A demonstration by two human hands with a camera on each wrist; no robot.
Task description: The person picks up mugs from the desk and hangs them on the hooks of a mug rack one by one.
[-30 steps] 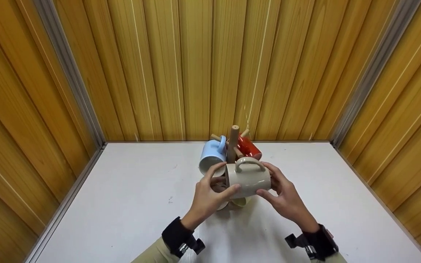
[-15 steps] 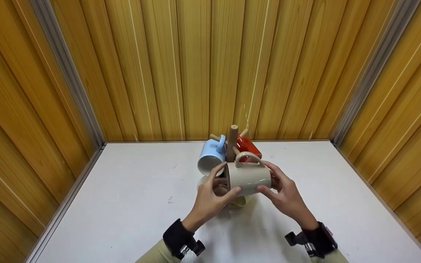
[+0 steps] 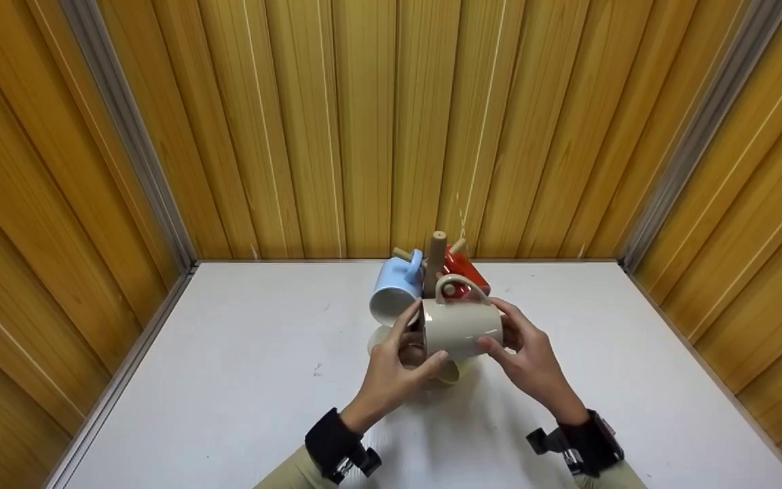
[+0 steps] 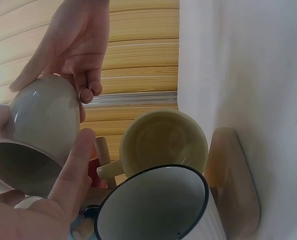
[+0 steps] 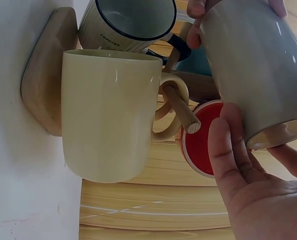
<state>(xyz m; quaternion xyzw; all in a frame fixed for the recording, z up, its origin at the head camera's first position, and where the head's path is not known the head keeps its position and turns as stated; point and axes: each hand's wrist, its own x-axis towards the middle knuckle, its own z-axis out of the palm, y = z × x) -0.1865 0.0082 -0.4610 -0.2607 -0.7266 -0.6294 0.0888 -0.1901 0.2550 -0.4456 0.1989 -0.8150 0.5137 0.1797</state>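
Both hands hold a glossy greyish-beige mug on its side, handle upward and mouth to the left. My left hand grips the mouth end, thumb on the near side. At the base end, the fingers and thumb of my right hand hold it. Behind the mug stands a wooden mug tree; one peg's tip shows within the handle's loop in the head view. On the tree hang a light blue mug, a red mug, a pale yellow mug and a white mug with dark rim.
The tree's wooden base stands on a white table. Wood-patterned panels close in the back and both sides, with grey metal strips at the corners. The yellow and dark-rimmed mugs hang low, below the hands.
The beige mug has risen slightly towards the tree, and its handle now frames the peg's tip. Both hands keep their hold on it; the hanging mugs stay put.
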